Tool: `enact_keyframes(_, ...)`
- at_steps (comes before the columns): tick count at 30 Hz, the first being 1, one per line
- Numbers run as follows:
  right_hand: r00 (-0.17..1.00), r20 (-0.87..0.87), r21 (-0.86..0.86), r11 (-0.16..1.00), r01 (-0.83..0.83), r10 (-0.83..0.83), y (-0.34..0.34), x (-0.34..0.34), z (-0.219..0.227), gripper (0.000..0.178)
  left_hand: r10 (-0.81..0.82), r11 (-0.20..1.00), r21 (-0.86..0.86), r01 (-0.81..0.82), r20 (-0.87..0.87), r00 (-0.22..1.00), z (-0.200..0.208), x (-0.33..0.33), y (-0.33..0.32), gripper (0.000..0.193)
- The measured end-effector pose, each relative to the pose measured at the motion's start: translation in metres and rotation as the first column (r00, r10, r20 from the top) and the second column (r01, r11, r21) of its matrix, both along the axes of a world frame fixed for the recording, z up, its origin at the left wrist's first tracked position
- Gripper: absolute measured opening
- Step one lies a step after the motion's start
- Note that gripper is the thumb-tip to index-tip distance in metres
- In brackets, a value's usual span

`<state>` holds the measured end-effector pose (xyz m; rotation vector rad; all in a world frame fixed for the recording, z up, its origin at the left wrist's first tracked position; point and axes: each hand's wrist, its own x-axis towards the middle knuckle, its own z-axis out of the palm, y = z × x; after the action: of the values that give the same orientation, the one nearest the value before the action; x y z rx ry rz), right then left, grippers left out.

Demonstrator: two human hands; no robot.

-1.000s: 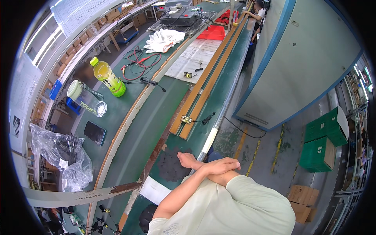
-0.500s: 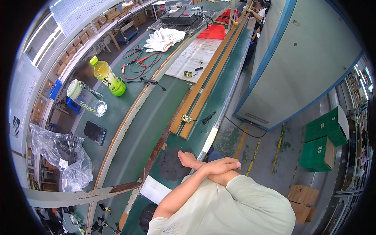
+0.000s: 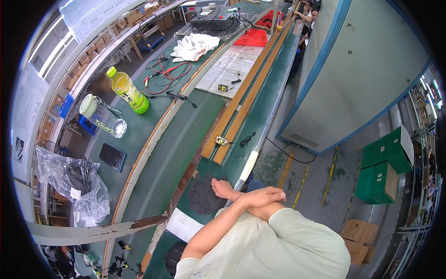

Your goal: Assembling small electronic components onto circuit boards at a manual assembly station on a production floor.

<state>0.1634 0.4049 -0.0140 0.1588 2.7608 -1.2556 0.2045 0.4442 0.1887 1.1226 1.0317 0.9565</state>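
Observation:
My forearms are crossed over the near edge of the green bench. My left hand point(image 3: 264, 197) lies flat across my right forearm point(image 3: 267, 210), fingers stretched out and holding nothing. My right hand point(image 3: 222, 189) rests at the bench edge with its fingers curled in, and I see nothing in it. Beside it lies a spread of small dark grey pieces point(image 3: 204, 195), whose kind I cannot make out. A white sheet point(image 3: 183, 224) lies nearer to me. Beyond the hands, a small yellow-and-black part with a black cable point(image 3: 221, 141) sits on two long brown strips point(image 3: 246, 103).
On the left shelf are a clear bottle point(image 3: 104, 117), a green drink bottle point(image 3: 128, 91), a phone point(image 3: 112, 157), a plastic bag point(image 3: 76, 188), test leads point(image 3: 168, 74) and white gloves point(image 3: 195, 46). A metal bar point(image 3: 97, 235) crosses low left. A large grey cabinet point(image 3: 357, 69) stands right.
At the far end of the bench, people beside the cabinet have shifted and show more. My hands and the things near them stay in place.

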Motion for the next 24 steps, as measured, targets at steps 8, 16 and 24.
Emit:
enact_keyframes(8, 1.000, 0.011, -0.007, 1.000, -0.003, 0.003, -0.0001, 0.0000, 0.0010, 0.015, -0.008, 1.000, -0.019, 0.007, -0.012, 1.000, 0.0011, -0.0006, -0.0006, 0.044)
enact_keyframes(16, 1.000, 0.026, -0.024, 1.000, 0.002, -0.001, -0.0008, -0.0002, 0.0021, 0.014, -0.001, 1.000, 0.007, 0.001, -0.012, 1.000, -0.0015, 0.0003, -0.0001, 0.045)
enact_keyframes(24, 1.000, 0.021, -0.047, 0.999, -0.005, 0.006, -0.0001, -0.0003, 0.0025, 0.015, 0.001, 1.000, -0.002, -0.001, -0.004, 1.000, -0.0014, -0.0005, 0.0001, 0.044)
